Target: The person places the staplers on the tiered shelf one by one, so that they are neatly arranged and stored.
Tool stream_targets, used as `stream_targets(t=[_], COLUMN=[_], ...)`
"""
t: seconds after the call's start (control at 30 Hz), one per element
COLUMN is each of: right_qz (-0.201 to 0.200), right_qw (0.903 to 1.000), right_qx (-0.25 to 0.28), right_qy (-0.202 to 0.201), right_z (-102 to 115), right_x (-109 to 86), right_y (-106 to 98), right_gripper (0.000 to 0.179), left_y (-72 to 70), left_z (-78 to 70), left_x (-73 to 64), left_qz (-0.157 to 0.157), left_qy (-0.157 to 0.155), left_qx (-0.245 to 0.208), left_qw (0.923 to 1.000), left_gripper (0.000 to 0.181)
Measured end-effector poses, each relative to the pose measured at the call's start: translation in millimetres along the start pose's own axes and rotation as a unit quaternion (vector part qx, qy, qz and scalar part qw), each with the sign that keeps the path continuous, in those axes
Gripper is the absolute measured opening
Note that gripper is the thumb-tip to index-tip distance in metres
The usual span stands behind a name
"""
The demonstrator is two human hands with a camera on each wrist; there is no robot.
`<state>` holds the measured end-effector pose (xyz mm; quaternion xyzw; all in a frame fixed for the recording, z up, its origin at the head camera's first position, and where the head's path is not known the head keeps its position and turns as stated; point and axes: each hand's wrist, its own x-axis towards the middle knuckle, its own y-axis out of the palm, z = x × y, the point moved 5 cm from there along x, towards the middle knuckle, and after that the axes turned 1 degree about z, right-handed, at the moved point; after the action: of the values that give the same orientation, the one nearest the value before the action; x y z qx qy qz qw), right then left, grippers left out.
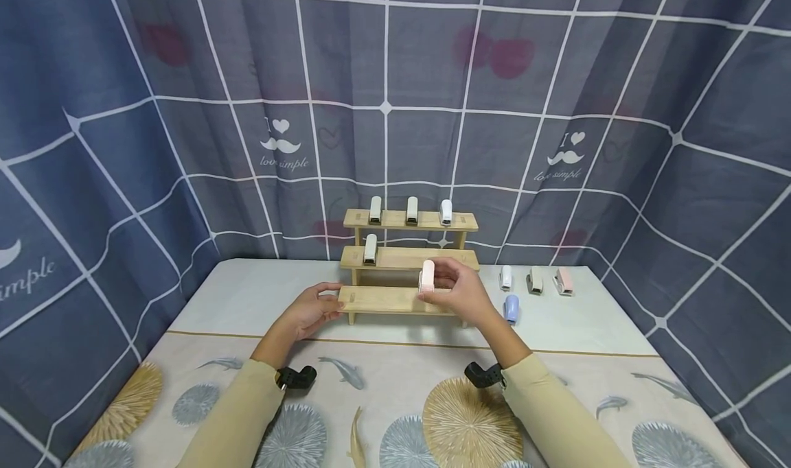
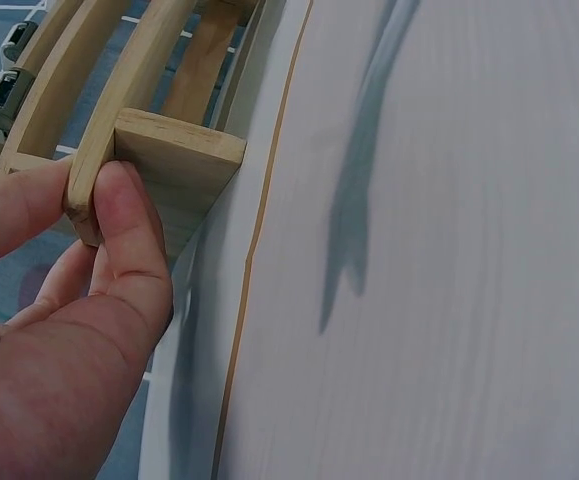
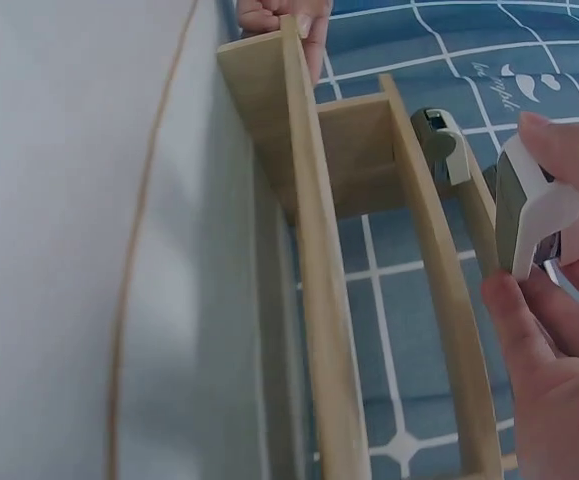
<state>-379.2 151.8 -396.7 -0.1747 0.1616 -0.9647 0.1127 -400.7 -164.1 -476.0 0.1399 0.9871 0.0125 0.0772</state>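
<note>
At the three-tier wooden stand (image 1: pixel 402 257), the left hand (image 1: pixel 311 311) pinches the left end of its lowest tier (image 1: pixel 380 300); the right hand (image 1: pixel 462 293) pinches a pale pink mini stapler (image 1: pixel 427 276) above that tier's right half.

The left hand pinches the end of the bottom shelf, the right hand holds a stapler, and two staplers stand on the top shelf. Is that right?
Not quite: the head view shows three staplers on the top shelf, not two. The left hand pinches the bottom shelf's end; the right hand holds a stapler.
</note>
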Motion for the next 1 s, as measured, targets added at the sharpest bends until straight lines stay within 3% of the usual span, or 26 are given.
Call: stream_targets(t=[0.27,0.57,0.8,1.0], right_qz=[-0.019,-0.016,-0.006,0.002], right_qw=[0.9996,0.9994,0.9966,0.9960], right_qx=[-0.021,-0.030,-0.078,-0.086], right_qy=[-0.009,0.012,0.027,0.025], right_z=[8,5,-2,-4], right_x=[27.7,56.0,71.2,79.7], right_y=[9,11,8,9], right_gripper=[0.074,0.075,0.076,0.076], left_y=[0.1,-0.8,-1.4,-1.7], left_z=[0.4,1.4,1.6,2.2], left_x=[-0.1,1.3,1.7,2.3], left_qz=[0.005,0.006,0.000,0.000], left_qy=[0.001,-0.008,-0.011,-0.010], left_qx=[-0.004,-0.011,-0.008,-0.006], left_qw=[1.0000,0.9999,0.9999,0.9999], left_gripper=[0.061,0.062,0.061,0.061])
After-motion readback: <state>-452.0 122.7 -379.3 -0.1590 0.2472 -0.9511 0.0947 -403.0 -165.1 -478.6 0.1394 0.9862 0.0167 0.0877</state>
